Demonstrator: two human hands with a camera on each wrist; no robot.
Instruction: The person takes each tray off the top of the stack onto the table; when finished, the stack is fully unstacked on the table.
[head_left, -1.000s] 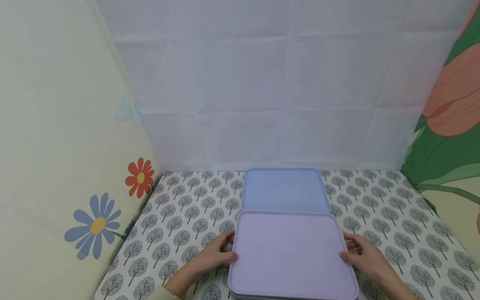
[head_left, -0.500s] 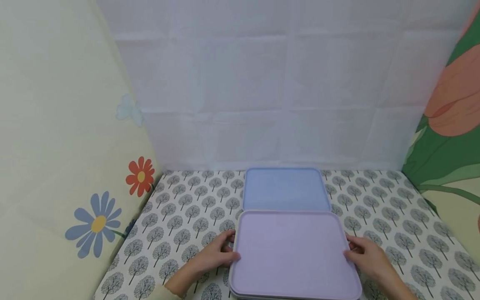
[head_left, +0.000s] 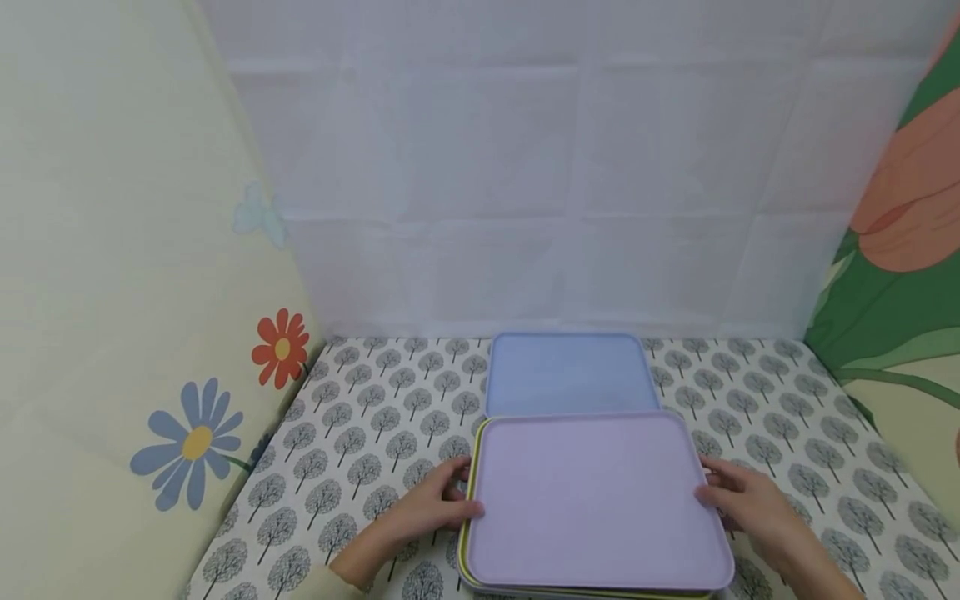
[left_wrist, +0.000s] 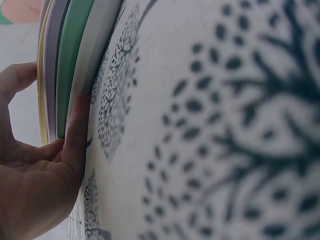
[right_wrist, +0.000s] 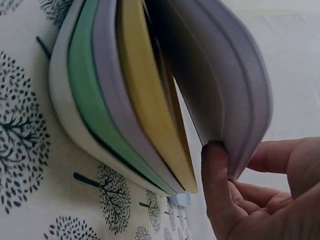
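Observation:
A stack of coloured trays lies at the front of the table, with a light purple tray (head_left: 600, 500) on top. In the right wrist view the right hand (right_wrist: 265, 185) pinches the raised edge of that purple tray (right_wrist: 240, 75), apart from the yellow tray (right_wrist: 145, 85) under it. Below the yellow one come another purple, a green (right_wrist: 90, 80) and a whitish tray. The left hand (head_left: 431, 508) grips the left side of the stack; in the left wrist view its fingers (left_wrist: 76, 130) reach the lower trays and the thumb touches the upper edge. The right hand (head_left: 757, 508) is at the right edge.
Behind the stack a light blue tray (head_left: 573, 373) lies on the tree-patterned tablecloth (head_left: 360, 442). A white cloth (head_left: 525, 167) hangs at the back, with flower-printed cloths at the left and right.
The right hand has moved a little right and up, and the top purple tray has shifted and tilted with it, baring a yellow rim on the left and front. The left hand has hardly moved.

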